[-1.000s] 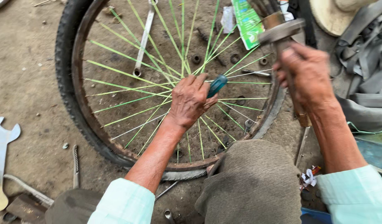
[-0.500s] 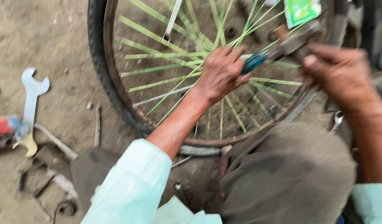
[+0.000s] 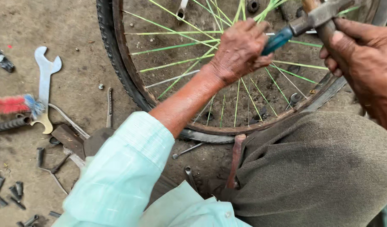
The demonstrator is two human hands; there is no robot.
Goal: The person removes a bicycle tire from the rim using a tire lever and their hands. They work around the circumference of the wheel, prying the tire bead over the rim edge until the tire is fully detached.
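Left hand point(image 3: 239, 50) is fisted around a screwdriver point(image 3: 277, 40) with a blue-green handle, knuckles up, sitting over the spokes of the bicycle wheel point(image 3: 130, 80). Forearm runs down-left from the wrist to a pale mint sleeve point(image 3: 122, 172) rolled above the elbow, elbow bent and low in frame.

Right hand point(image 3: 361, 59) is closed on the wooden handle of a hammer point(image 3: 323, 17), thumb laid along the handle, wrist coming in from the right edge. The metal hammer head is touching or just at the butt end of the screwdriver; can't tell contact for sure.

Screwdriver: only the handle end shows, sticking out of the fist toward upper right; long axis runs lower-left to upper-right. Tip is hidden under the hand.

Wheel lies flat on bare dirt ground point(image 3: 55, 25), rusty rim, black tyre on, green spokes fanning toward the top of frame. Its near edge is against the person's knee in grey-brown trousers point(image 3: 319, 168).

On the ground, left: a flat open-ended spanner point(image 3: 44, 80), long axis roughly vertical in frame; a red and blue brush point(image 3: 17, 104) just beside it; loose bolts and small metal parts point(image 3: 13, 189) scattered at bottom left. A rusty bar point(image 3: 234, 159) lies between knee and rim.
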